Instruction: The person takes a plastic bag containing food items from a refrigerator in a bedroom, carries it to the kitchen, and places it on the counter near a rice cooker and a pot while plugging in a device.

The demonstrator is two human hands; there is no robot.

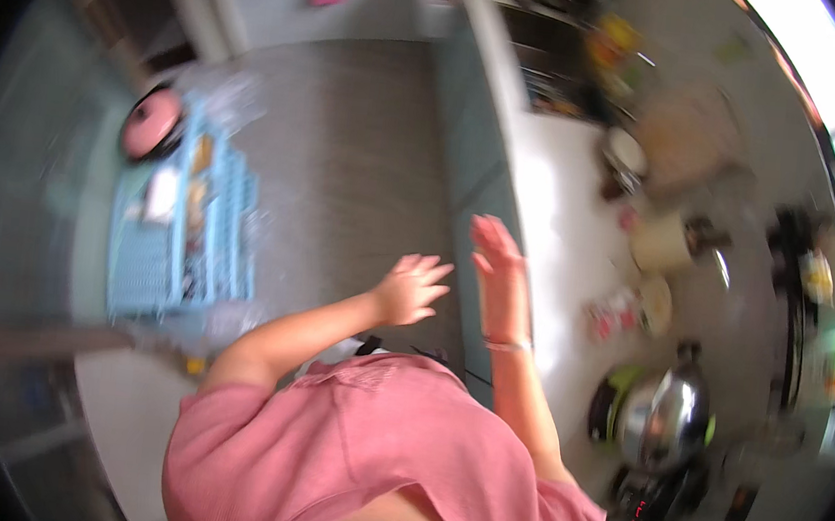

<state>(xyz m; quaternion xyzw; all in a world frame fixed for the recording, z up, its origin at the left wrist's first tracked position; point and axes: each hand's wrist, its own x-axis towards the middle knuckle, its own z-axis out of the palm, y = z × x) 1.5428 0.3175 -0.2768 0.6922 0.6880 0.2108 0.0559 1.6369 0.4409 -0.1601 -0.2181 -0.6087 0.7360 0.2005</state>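
Above the grey floor [372,181], my left hand [412,290] is held out with its fingers spread and nothing in it. My right hand [501,268], with a thin bracelet at the wrist, is raised near the edge of the white countertop [545,190]. Its palm looks empty, the fingers extended and the thumb a little apart. The two hands do not touch. On the counter to the right stand a cream cylindrical container [662,242], blurred red-and-white packets [612,317] and a shiny metal pot [662,420].
At the left is a light blue plastic rack [180,238] with a pink-lidded pot [152,123] on top. A gas stove or sink area lies dark at the counter's far end, not clear which. A wooden cutting board [689,136] leans near the wall. Clear plastic bags lie beside the rack.
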